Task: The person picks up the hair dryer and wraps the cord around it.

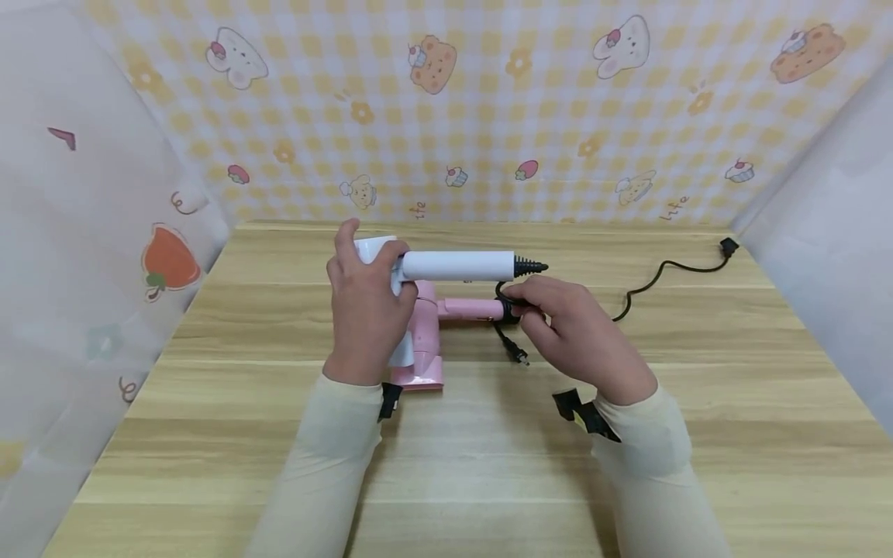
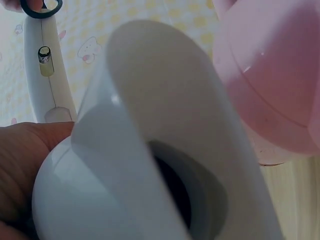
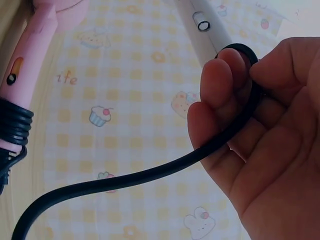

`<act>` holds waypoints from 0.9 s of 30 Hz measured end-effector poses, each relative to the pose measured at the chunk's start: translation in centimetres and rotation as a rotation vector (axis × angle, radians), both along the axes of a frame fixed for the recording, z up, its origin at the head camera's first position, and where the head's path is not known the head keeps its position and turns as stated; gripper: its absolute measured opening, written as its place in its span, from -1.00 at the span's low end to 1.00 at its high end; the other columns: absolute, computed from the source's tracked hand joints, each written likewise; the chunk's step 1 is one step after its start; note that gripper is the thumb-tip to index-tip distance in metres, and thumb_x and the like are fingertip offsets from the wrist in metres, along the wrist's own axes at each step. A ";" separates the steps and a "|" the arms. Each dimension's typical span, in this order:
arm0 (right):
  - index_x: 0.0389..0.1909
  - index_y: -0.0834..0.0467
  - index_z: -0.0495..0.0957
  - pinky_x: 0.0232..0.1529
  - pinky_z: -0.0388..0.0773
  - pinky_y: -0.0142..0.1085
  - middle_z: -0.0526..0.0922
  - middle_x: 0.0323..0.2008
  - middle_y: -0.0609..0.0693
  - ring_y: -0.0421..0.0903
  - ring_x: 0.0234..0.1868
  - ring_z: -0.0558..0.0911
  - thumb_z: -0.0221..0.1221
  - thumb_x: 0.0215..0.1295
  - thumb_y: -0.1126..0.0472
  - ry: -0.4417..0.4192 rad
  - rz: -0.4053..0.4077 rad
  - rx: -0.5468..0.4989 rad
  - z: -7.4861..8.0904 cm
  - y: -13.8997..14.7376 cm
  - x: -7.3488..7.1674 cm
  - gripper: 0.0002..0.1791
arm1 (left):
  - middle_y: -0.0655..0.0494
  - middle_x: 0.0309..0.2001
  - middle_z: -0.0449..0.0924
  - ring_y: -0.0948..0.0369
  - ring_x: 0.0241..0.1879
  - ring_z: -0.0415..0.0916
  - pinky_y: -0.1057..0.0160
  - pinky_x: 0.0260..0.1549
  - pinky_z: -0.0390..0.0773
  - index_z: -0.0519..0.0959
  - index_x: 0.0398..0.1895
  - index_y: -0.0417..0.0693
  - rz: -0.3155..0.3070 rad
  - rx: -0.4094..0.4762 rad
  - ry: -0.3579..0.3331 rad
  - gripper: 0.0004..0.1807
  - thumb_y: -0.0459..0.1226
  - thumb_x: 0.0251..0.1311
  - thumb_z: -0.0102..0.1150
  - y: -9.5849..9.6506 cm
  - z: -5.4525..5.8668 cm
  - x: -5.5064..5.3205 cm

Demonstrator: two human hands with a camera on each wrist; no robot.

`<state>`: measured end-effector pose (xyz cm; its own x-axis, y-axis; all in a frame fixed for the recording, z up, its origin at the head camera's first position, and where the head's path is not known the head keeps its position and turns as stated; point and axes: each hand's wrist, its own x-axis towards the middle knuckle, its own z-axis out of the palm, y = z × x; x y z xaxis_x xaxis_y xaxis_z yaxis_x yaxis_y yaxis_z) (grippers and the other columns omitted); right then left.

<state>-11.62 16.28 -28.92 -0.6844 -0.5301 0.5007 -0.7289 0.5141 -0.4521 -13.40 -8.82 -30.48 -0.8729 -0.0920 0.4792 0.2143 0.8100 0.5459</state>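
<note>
My left hand (image 1: 366, 314) grips a white hair dryer (image 1: 460, 266) by its body, handle pointing right. In the left wrist view, the white dryer's wide nozzle (image 2: 165, 75) fills the middle. My right hand (image 1: 589, 337) pinches the dryer's black cord (image 3: 125, 180) between thumb and fingers, near the handle's end. From there the cord runs across the fingers and out past the hand. Behind and below the white dryer lies a pink hair dryer (image 1: 424, 325), partly covered by it and the left hand. Black cord coils (image 3: 15, 125) wrap the end of the pink handle.
The held cord trails right across the wooden table (image 1: 460, 473) to a black plug (image 1: 729, 247) near the back right corner. Another plug (image 1: 518, 353) hangs out beside the pink handle. A yellow checked backdrop (image 1: 481, 116) stands behind the table, with pale walls on both sides.
</note>
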 end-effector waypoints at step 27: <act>-0.26 0.26 0.63 -0.40 0.29 -0.43 0.52 -0.41 0.05 -0.16 -0.46 0.41 0.45 0.06 0.34 0.237 -0.295 -0.090 0.9 0.6 0.1 -0.76 | -0.24 0.41 0.08 -0.36 0.07 0.25 -0.18 -0.14 0.51 0.68 -0.07 -0.01 -0.075 -0.089 0.084 -0.58 -0.44 -0.08 0.42 1.0 0.0 0.0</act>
<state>-11.48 16.90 -28.05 -0.6610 -0.2740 0.6986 -0.6450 0.6833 -0.3423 -13.41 -7.81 -30.43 -0.8320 0.0180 0.5544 0.3181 0.8342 0.4504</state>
